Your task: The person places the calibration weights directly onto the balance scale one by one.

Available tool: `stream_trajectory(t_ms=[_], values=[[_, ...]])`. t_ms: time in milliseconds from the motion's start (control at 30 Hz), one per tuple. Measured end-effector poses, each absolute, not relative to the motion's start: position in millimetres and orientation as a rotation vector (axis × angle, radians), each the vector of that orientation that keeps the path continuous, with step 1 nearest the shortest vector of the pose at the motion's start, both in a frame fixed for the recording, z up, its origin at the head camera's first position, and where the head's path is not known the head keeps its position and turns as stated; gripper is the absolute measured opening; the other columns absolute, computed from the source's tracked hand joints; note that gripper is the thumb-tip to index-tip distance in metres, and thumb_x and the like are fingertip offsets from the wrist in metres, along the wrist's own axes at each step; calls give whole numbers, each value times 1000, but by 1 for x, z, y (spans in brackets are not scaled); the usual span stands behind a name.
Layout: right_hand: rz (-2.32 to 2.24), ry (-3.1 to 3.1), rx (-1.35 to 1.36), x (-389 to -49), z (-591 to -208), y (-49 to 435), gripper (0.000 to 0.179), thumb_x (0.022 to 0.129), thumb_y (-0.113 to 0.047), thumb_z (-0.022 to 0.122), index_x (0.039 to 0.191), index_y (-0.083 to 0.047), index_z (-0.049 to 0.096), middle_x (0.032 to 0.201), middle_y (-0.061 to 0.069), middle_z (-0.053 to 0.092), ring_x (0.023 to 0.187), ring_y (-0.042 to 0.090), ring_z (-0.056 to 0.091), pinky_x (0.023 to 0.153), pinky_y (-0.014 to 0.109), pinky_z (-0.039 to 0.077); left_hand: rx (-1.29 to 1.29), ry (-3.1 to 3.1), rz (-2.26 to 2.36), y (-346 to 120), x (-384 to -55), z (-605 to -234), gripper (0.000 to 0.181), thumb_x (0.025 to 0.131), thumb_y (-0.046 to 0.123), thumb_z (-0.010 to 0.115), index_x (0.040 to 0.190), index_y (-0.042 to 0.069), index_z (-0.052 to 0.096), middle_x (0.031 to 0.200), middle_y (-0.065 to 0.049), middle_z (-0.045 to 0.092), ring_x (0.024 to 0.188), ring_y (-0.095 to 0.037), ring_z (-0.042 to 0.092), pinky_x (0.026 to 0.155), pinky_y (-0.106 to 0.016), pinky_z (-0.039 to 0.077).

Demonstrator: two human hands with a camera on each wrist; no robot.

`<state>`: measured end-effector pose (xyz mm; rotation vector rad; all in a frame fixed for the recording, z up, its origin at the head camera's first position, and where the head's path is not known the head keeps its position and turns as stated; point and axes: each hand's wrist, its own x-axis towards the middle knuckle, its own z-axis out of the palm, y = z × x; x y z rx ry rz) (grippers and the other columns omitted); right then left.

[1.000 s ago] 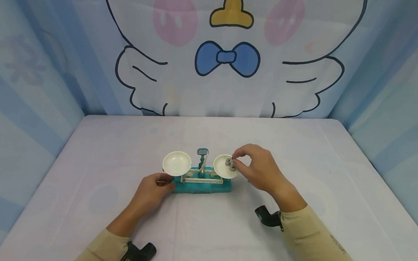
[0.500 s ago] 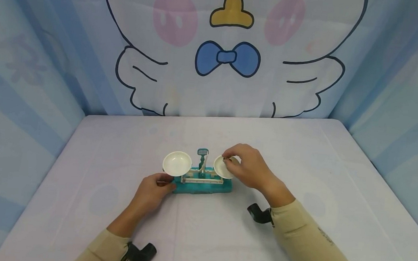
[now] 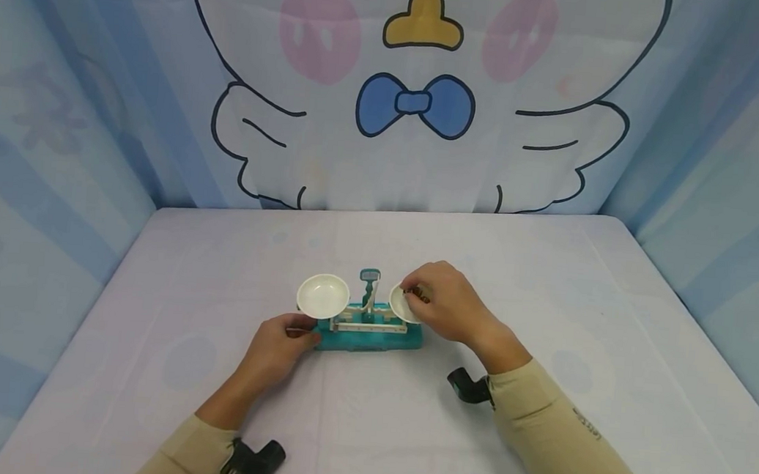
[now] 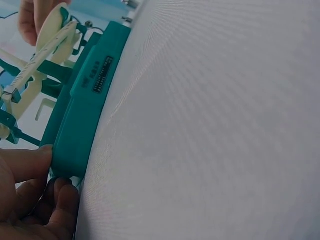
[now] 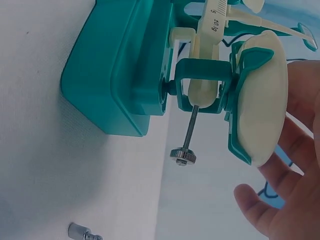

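Note:
A small teal balance scale [image 3: 368, 340] with two white pans stands on the table. My left hand [image 3: 275, 351] grips the left end of its base, with the thumb on top and fingers curled below in the left wrist view. Nothing is in the left pan [image 3: 322, 296]. Over the right pan [image 3: 401, 308], my right hand [image 3: 450, 304] has its fingertips bent together around small metal weights [image 3: 422, 293], mostly hidden by the fingers. The right wrist view shows that pan [image 5: 262, 100] from outside, with loosely bent fingers [image 5: 285, 172] behind it.
A metal weight [image 5: 82, 232] lies on the table below the scale's right end in the right wrist view. A knurled adjusting screw [image 5: 183, 156] sticks out from the beam. A printed cloth backdrop [image 3: 404, 165] rises behind the white table [image 3: 366, 427].
My right hand has moved left, further over the right pan, and its fingers now cover most of the weights seen there earlier. My left hand has stayed on the base.

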<state>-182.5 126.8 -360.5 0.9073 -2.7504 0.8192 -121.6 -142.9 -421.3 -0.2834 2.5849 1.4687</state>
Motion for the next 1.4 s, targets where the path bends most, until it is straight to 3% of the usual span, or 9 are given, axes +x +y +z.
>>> stream_trajectory(t_ms=[667,1400], values=[[758,-2727,1045,-188,-358,128,13,89,-6,68,99,-4,76,97,5,72,98,27,60,92,47,48,-248,2587,1453,-142,-122,-422,35,95,16,66,126,0,64,123,-12,65,111,-27,60,92,-44,51],[766,-2771,987,-187,-359,126,14,88,-5,66,99,-5,74,99,4,71,100,28,56,90,46,47,-258,2586,1468,-142,-123,-424,35,94,15,66,126,-2,64,123,-13,65,111,-29,61,93,-44,52]])
